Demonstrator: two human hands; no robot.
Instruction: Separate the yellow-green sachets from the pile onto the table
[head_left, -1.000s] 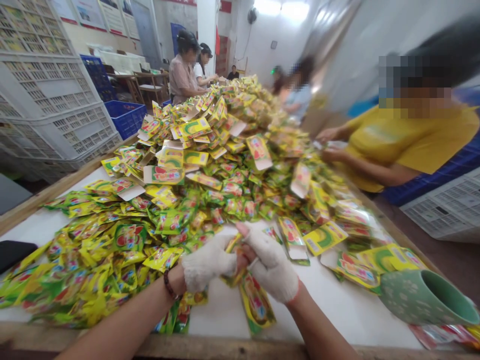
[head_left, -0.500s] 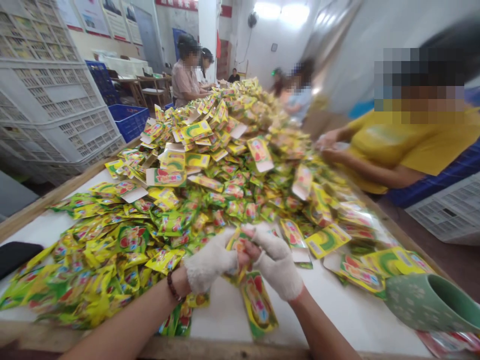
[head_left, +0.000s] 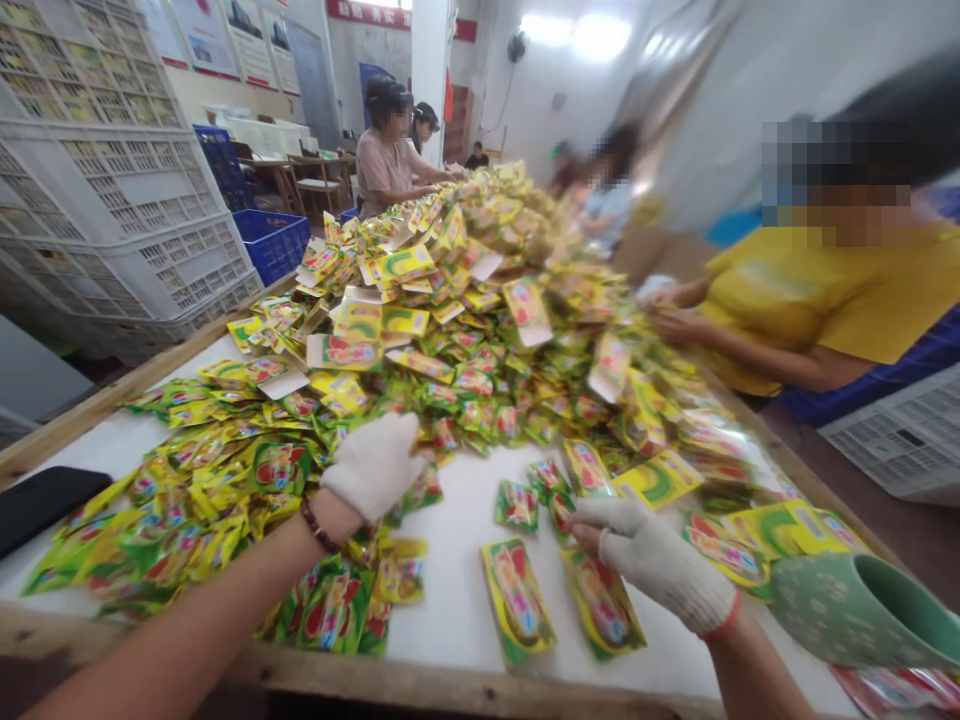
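Note:
A big heap of yellow-green snack packets (head_left: 465,330) covers the white table (head_left: 465,520). My left hand (head_left: 373,466), in a white knit glove, is pushed into the heap's near edge with its fingers curled down among small packets; I cannot see whether it grips any. My right hand (head_left: 652,560), also gloved, lies with its fingers spread flat over the top of a long carded packet (head_left: 609,612). A second long carded packet (head_left: 517,600) lies beside it to the left. Two small loose packets (head_left: 517,505) sit just beyond.
A green mug (head_left: 855,610) lies on its side at the right front. A black phone (head_left: 45,495) rests at the left edge. White crates (head_left: 112,200) and a blue crate (head_left: 270,240) stand left. A person in yellow (head_left: 810,300) works right; others stand at the far end.
My hands were together on one packet; they have come apart. The left hand went up-left into the heap, and the right moved right, laying a second long packet on the table.

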